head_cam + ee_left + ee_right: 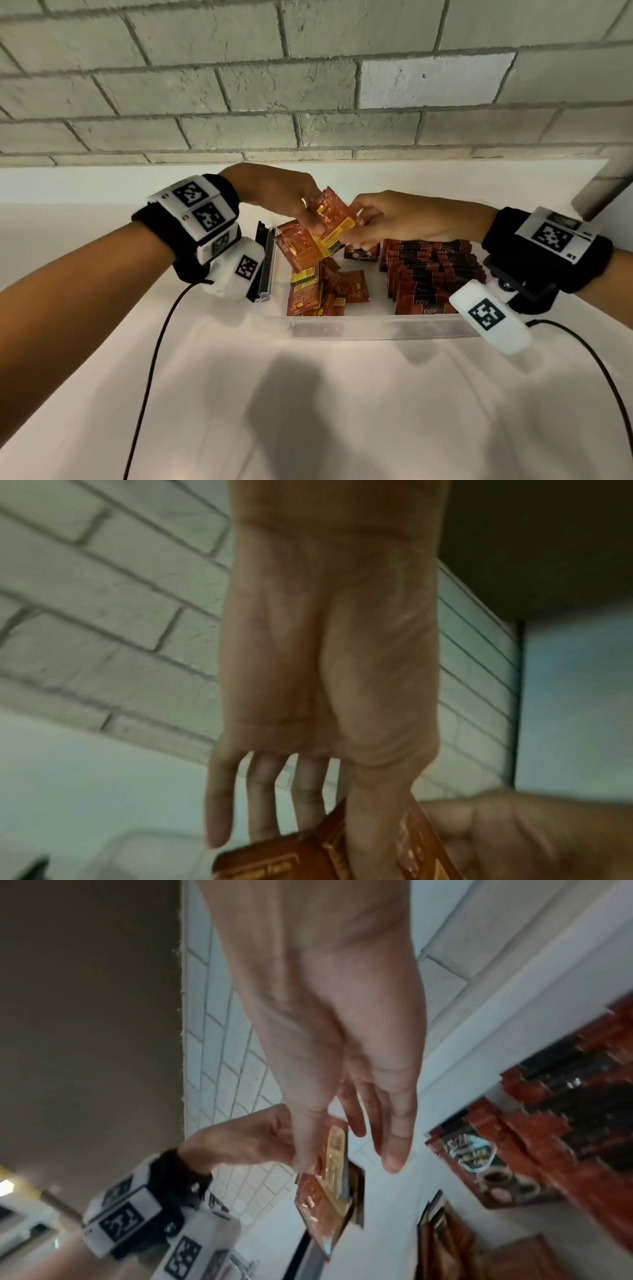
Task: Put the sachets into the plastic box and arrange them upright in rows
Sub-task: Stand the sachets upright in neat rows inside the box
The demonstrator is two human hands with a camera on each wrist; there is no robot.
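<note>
A clear plastic box [376, 327] stands on the white table. Above its left part my left hand [315, 219] grips a fanned bundle of red-and-yellow sachets [308, 246] between thumb and fingers. My right hand [356, 229] pinches the right edge of the top sachet [337, 214] in that bundle. The left wrist view shows the left hand [308, 818] with the sachets [267, 861] at its fingertips. From the right wrist, the right hand's [325, 1161] thumb lies on the sachet [334, 1177]. Dark red sachets [431, 274] stand upright in rows in the box's right half; loose ones [318, 291] lie at the left.
The box's latch with a black clip [265, 263] stands up at its left end, close to my left wrist camera. A grey brick wall [308, 85] rises behind the table. Cables [154, 342] trail from both wrists over the white tabletop [342, 411].
</note>
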